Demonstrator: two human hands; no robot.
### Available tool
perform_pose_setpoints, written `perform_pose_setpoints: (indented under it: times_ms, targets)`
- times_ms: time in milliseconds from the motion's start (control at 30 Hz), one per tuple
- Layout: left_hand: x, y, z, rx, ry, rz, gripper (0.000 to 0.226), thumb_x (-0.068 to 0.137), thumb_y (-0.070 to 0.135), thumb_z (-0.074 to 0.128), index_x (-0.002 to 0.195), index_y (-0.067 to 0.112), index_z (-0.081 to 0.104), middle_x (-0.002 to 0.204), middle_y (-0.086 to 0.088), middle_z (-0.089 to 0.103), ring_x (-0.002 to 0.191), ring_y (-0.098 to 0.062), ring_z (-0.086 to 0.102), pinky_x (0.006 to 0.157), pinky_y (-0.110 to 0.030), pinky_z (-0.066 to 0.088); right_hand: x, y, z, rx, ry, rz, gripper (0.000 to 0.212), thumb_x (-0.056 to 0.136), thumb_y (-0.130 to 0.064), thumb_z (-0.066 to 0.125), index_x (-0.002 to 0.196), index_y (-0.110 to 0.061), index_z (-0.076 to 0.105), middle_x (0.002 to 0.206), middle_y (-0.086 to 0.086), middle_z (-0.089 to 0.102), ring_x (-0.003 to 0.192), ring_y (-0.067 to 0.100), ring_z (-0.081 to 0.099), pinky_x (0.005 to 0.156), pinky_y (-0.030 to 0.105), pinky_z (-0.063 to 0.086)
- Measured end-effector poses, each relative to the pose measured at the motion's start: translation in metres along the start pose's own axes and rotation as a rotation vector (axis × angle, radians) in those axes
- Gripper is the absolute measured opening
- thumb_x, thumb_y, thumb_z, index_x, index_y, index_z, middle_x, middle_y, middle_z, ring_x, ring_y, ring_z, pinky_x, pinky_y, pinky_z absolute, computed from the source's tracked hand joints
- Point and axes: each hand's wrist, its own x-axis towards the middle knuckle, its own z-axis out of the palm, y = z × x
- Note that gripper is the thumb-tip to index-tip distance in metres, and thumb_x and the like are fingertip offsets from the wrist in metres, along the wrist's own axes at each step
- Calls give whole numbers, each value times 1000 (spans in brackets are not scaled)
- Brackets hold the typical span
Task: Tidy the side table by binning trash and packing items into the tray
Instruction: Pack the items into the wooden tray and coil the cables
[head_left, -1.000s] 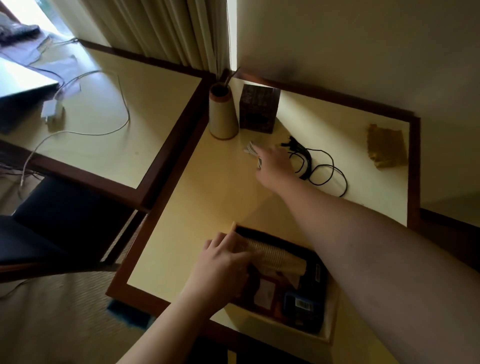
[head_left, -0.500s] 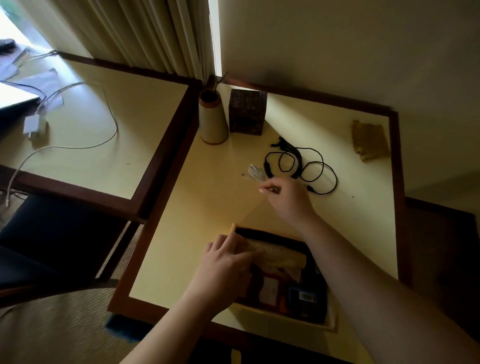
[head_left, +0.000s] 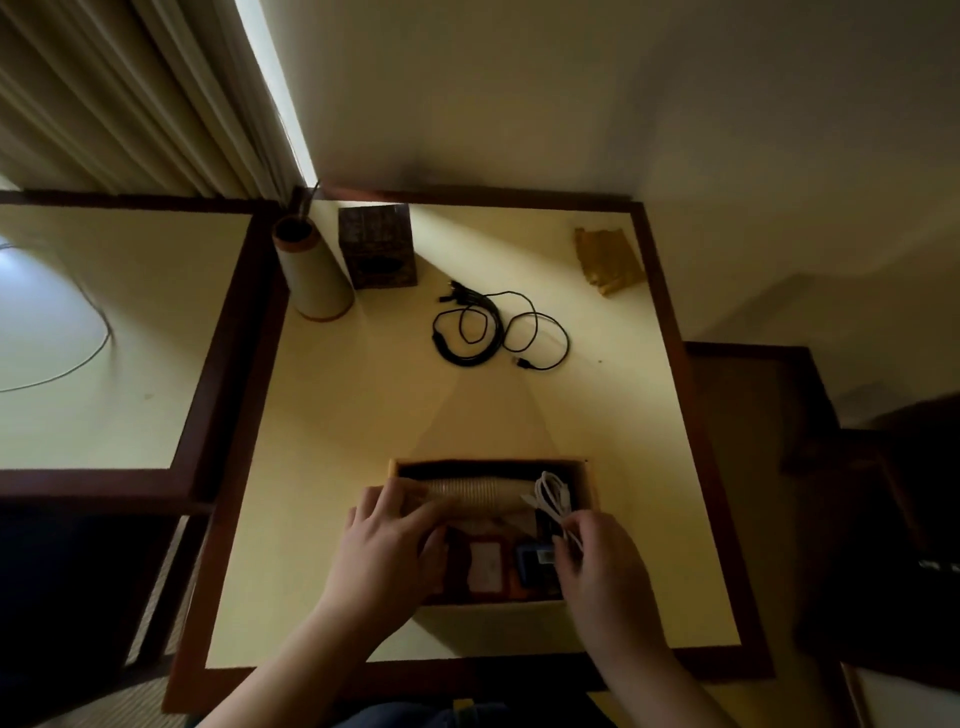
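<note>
A shallow wooden tray (head_left: 589, 480) sits on the pale yellow worktop (head_left: 337, 441) with its dark wood border, near the person's edge. Both hands are at the tray. The right hand (head_left: 597, 566) is over the tray's right end, its fingers (head_left: 563, 545) curled and pinching a coiled white cable (head_left: 553, 493), whose loops hang over the tray's right part, above the dark items inside. The left hand (head_left: 387, 540) lies on the tray's left end with fingers fairly straight and close together, resting on a ribbed beige bundle (head_left: 478, 491) that lies along the far side of the tray; whether it grips the bundle cannot be told. Nearer the person inside the tray are a small orange-framed white card (head_left: 485, 564) and a blue box with a barcode label (head_left: 535, 561), side by side.

Beyond the tray, well apart from it, a tangled black cable (head_left: 493, 332) lies loose on the worktop. Further beyond, at the far left corner, stand a beige cylindrical holder with a brown rim (head_left: 311, 270) and, just beside it, a dark patterned cube box (head_left: 376, 244). Toward the far right from the tray lies a crumpled golden-brown wrapper (head_left: 608, 257), close to the border.
</note>
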Motion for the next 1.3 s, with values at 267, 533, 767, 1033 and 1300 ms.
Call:
perform_pose_setpoints:
  times_ms: [267,533,767,1033,1300]
  targets:
    - [1,-3,-2,28,-55,23,41,94,43,63,134,50,58,133,4,49,113,-24,46,88,-42,52,3,-4,4,-354,127,-7,24,84,-30,80,103,-20,70,94,0,58,88,23,52,66,34,44]
    - [-3,-6,2,46,-78,17,49,95,48,60,143,50,51,139,4,46,120,-24,43,91,-41,50,19,-9,0,-388,102,-58,19,90,-44,70,92,-26,64,83,-7,63,79,22,58,64,36,38]
    - [-4,-3,2,16,-66,-1,48,94,45,63,141,51,52,137,4,47,118,-23,44,91,-40,52,49,-2,-7,-397,84,-43,22,90,-42,69,80,-26,57,76,-7,56,74,21,54,64,37,40]
    - [-2,-3,6,9,-56,-28,44,95,46,61,138,52,54,134,4,48,115,-22,45,89,-39,50,49,4,-2,-395,-48,-182,16,85,-37,77,86,-29,64,85,-8,57,80,20,55,63,36,40]
    - [0,1,4,2,-36,-63,37,95,47,58,131,53,58,131,6,49,113,-20,46,88,-39,50,135,-45,-33,-23,-60,-274,17,91,-34,67,81,-26,56,76,-12,53,75,9,49,61,21,42]
